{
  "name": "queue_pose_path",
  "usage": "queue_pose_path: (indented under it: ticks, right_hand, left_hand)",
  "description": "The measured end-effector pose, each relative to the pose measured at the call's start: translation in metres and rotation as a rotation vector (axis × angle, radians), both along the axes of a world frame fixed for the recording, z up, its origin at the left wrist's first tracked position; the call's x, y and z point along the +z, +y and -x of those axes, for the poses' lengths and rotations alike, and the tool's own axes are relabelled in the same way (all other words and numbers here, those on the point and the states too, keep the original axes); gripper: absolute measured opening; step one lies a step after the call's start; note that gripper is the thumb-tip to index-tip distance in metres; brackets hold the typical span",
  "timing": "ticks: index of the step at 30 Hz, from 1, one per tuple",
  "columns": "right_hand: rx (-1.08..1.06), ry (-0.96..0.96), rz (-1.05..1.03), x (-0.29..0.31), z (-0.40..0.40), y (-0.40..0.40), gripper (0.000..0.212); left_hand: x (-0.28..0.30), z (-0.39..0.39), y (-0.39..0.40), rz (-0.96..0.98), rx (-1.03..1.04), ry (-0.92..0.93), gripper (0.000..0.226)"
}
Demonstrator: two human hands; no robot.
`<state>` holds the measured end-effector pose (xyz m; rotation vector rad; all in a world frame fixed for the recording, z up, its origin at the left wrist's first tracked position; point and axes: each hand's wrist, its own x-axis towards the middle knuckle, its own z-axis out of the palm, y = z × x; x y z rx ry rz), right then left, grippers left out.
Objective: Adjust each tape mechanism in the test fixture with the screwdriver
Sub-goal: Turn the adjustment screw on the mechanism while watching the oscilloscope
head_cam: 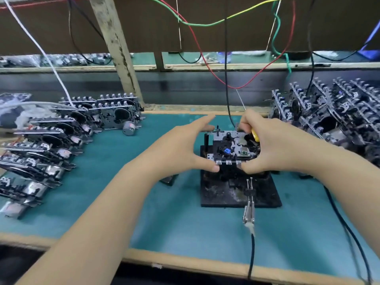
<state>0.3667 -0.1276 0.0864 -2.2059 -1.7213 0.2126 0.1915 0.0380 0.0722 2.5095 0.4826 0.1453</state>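
- Factory workbench, green-matted tabletop [127, 202], loose coloured wires hanging overhead, wooden post behind.
- Black test fixture [265, 194] sits centre-right on the mat; one tape mechanism [230, 147] is seated on top of it.
- Left hand [181, 149]: thumb at the mechanism's near left corner, fingers stretched flat over its far left edge, bracing rather than wrapping.
- Right hand [273, 149] pinches the mechanism's right side, thumb on the near edge, with a yellow screwdriver [255, 135] handle tucked under the curled fingers; tip hidden.
- Handling guess: mechanism is light stamped metal and plastic, stiff frame but small levers and springs look fragile; hold by the outer frame edges, not the inner parts.
- Rows of mechanisms [47, 145] laid out left; a stacked pile [333, 112] right.
- Alligator clip [249, 212] on a black lead lies at the fixture's front edge.
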Motion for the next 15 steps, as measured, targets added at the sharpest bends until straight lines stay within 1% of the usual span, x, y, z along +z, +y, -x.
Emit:
queue_pose_path:
  ticks: [6,9,12,14,15]
  right_hand:
    - [-0.01,-0.016,0.071,-0.002,0.002,0.008,0.066]
    - [-0.015,0.042,0.225,0.011,-0.006,0.001,0.074]
    - [-0.072,-0.008,0.343,0.031,-0.018,-0.01,0.082]
    - [-0.081,0.017,0.334,0.034,-0.023,-0.013,0.08]
    - [-0.086,0.029,0.324,0.033,-0.024,-0.013,0.079]
  left_hand:
    - [0.003,-0.007,0.006,0.027,0.02,0.069,0.116]
    - [0.004,-0.01,0.006,0.053,0.025,0.08,0.108]
    - [0.001,-0.012,0.002,0.104,0.036,0.069,0.102]
    - [-0.001,-0.011,0.001,0.156,0.051,0.059,0.105]
    - [-0.002,-0.008,0.001,0.159,0.055,0.061,0.11]
